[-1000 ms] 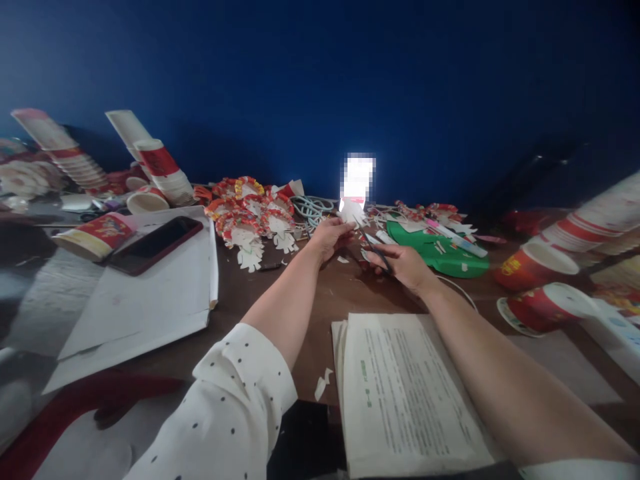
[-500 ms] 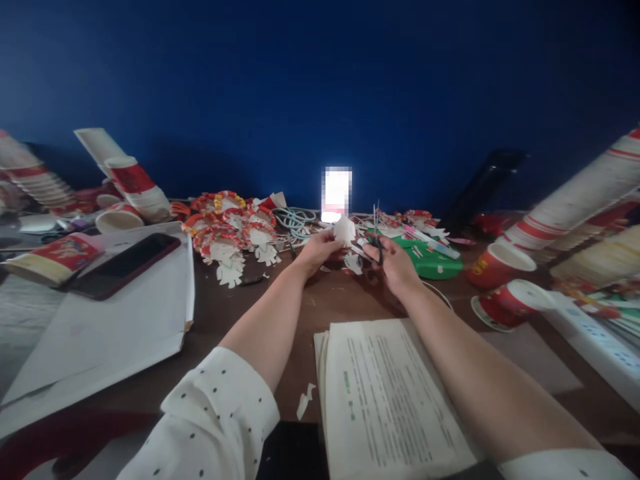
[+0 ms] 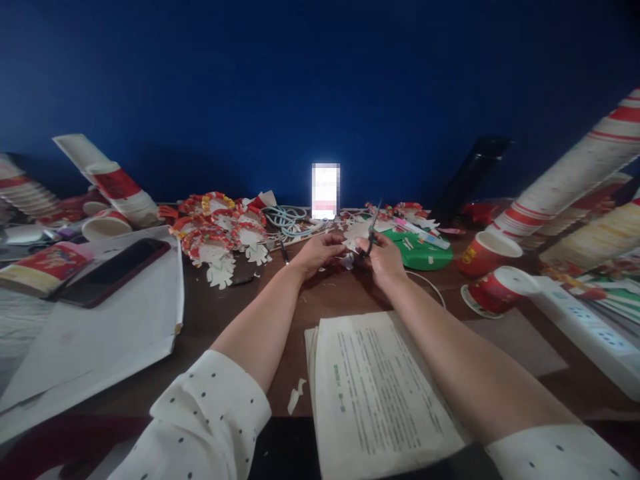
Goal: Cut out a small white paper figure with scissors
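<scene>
My left hand (image 3: 320,255) is at the middle of the table, its fingers pinched at the edge of a small white paper piece (image 3: 356,232). My right hand (image 3: 386,259), just to the right, is closed on dark-handled scissors (image 3: 373,233) whose blades point up and away from me. The paper piece lies between the two hands, partly hidden by fingers. Small paper scraps (image 3: 346,263) are below it. A green round piece (image 3: 425,252) with markers on top is beside my right hand.
Red-and-white rings with white paper cutouts (image 3: 220,263) are piled at left. A lit phone (image 3: 326,193) stands by the blue wall. A black phone (image 3: 115,273) lies left; printed sheets (image 3: 380,393) lie in front. Paper cups (image 3: 490,253) and a power strip (image 3: 585,327) are at right.
The white paper, upright before, now appears lower and tilted between my hands. The scissors have turned, their blades leaning right. The whole view has shifted slightly.
</scene>
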{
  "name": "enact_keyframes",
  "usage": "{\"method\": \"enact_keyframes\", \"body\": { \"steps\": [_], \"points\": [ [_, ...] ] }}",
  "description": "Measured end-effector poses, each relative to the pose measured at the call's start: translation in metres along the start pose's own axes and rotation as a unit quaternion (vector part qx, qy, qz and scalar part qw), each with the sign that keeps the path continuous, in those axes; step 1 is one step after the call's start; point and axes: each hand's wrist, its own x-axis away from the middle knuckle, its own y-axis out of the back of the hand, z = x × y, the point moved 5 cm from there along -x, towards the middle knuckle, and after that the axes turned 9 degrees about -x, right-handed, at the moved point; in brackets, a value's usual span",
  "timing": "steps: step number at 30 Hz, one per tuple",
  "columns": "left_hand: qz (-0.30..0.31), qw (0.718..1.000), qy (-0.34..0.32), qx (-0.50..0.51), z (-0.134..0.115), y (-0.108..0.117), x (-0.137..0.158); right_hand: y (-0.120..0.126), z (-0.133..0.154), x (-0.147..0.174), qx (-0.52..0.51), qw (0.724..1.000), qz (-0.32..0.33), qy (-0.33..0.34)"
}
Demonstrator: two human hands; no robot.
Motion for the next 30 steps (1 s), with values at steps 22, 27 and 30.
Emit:
{"method": "enact_keyframes", "body": {
  "steps": [22,27,30],
  "points": [
    [0.019,0.999,0.037,0.016,0.0065,-0.004,0.001,0.0015,0.005,0.0029,0.018,1.0,0.01,0.022],
    [0.022,0.999,0.039,0.014,0.0046,-0.0038,0.0029,0.0016,0.0073,0.0038,0.033,0.999,0.023,0.035],
    [0.022,0.999,0.037,0.02,0.0036,-0.0037,0.0039,0.0011,0.0071,0.003,0.032,0.998,0.028,0.035]
  ]
}}
